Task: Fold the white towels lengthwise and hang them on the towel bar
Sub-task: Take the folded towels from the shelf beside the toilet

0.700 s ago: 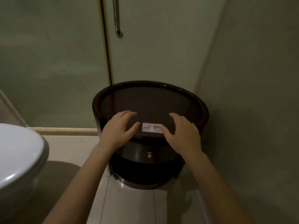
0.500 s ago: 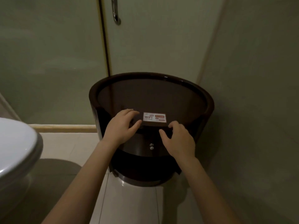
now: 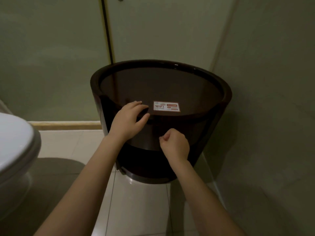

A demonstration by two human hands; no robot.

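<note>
While no white towel and no towel bar show anywhere in view, the step in hand seems to be opening the round dark-brown wooden cabinet (image 3: 160, 116) in the corner, probably to fetch towels. The left hand (image 3: 129, 121) rests on its front top edge, fingers loosely spread, beside the small white WiFi sticker (image 3: 166, 106). The right hand (image 3: 173, 145) is lower, its grip pinched together at the cabinet front; whether it clamps a knob I cannot tell. To do this well, brace the cabinet with the left hand and pull straight and gently, keeping clear of the white toilet (image 3: 15, 142) and the grey wall (image 3: 272, 99).
</note>
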